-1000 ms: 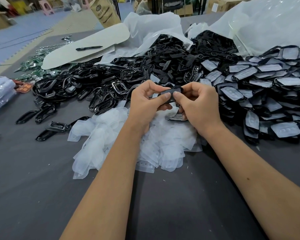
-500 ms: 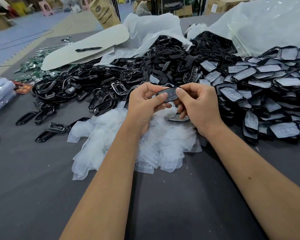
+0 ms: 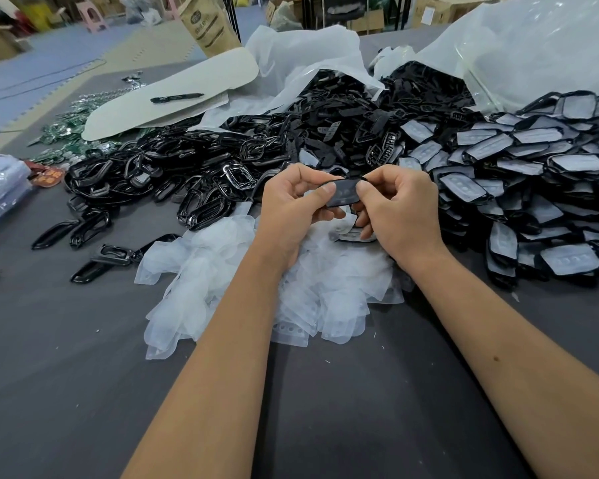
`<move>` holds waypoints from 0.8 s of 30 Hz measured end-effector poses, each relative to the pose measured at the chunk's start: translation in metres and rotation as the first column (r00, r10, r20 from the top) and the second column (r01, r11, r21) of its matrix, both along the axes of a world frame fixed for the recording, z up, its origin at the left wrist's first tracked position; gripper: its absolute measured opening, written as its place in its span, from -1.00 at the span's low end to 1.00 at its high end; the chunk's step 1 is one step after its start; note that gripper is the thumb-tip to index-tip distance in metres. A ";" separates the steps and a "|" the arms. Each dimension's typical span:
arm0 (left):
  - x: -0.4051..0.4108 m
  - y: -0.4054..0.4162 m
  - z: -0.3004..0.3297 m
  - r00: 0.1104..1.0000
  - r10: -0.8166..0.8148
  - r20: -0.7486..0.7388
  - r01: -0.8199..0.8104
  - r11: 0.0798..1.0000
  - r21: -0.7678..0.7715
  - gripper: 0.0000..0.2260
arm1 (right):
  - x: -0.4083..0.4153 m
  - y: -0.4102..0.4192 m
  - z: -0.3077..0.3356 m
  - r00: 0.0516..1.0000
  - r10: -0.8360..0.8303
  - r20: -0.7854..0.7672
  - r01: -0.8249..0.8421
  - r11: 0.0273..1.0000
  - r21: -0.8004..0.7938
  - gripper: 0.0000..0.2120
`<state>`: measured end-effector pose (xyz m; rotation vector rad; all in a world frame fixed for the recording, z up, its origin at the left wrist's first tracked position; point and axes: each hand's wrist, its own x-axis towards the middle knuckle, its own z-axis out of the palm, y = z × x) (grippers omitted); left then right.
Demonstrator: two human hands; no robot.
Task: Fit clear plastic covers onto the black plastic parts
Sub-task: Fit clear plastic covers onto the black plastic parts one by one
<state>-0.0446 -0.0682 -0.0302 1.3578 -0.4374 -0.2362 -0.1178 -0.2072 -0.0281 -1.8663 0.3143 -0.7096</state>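
Both hands hold one black plastic part with a clear cover on its face, raised above the table. My left hand pinches its left end with thumb and fingers. My right hand pinches the right end, and its lower fingers curl round a second piece beneath. Under the hands lies a heap of loose clear plastic covers. A pile of bare black parts sits behind. Covered black parts are stacked to the right.
Glossy black frames spread at the left, with a few strays on the grey table. A white board with a pen lies at the back left. Big plastic bags rise behind the piles.
The hands have turned the black part so that its covered face shows toward me, and they have lifted it slightly. The piles have not moved.
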 end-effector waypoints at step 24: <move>-0.001 0.003 0.004 0.997 0.032 -0.074 -0.033 0.999 -0.007 -0.84 | -0.006 -0.001 0.002 0.983 0.138 0.122 -0.108 0.968 -0.227 -0.89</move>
